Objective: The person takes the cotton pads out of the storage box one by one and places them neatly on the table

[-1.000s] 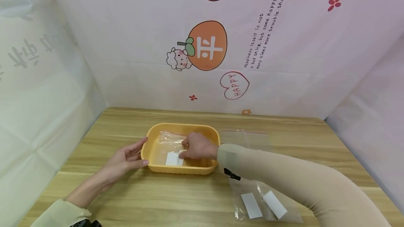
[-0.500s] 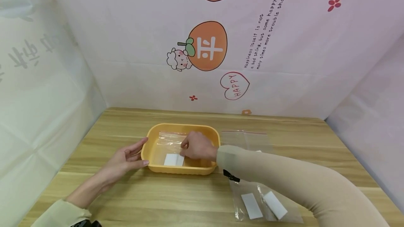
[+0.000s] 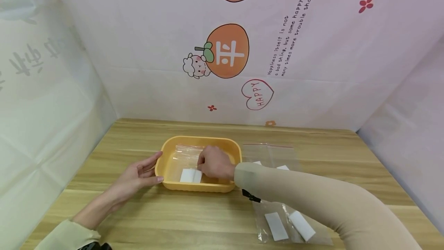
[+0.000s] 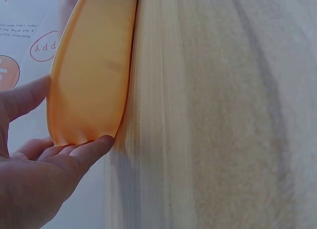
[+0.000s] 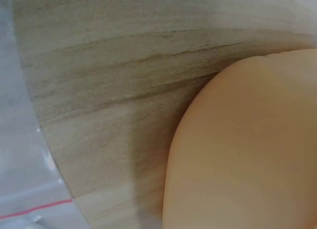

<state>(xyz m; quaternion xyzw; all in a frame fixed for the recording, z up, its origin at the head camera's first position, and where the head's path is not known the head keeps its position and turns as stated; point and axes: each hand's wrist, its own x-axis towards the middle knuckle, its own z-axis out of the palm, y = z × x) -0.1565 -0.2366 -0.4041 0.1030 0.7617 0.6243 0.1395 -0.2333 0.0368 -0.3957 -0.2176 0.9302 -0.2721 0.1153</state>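
Observation:
My left hand [image 3: 133, 176] holds the left end of a yellow plastic basket [image 3: 199, 187], thumb and index finger at its corners. The left wrist view shows the same hand [image 4: 54, 154] with fingertips against the wall of the basket [image 4: 94, 65]. Inside lies a clear zip bag [image 3: 184, 159] with a flat white rectangular piece [image 3: 189, 175] at its lower end. My right hand [image 3: 216, 163] reaches in from the right, its curled fingers pinching the bag's right edge; the fingertips are partly hidden. The right wrist view shows only the basket's outer wall [image 5: 242, 149], not the hand.
Right of the basket, clear zip bags [image 3: 270, 151] with white pieces [image 3: 276, 227] lie on the wooden table [image 3: 194, 219], partly under my right forearm. A printed white cloth [image 3: 156, 95] hangs behind the table and along its sides.
The right hand has shifted slightly left inside the basket, and the bag with its white piece lies flatter and straighter. The left hand has stayed in place.

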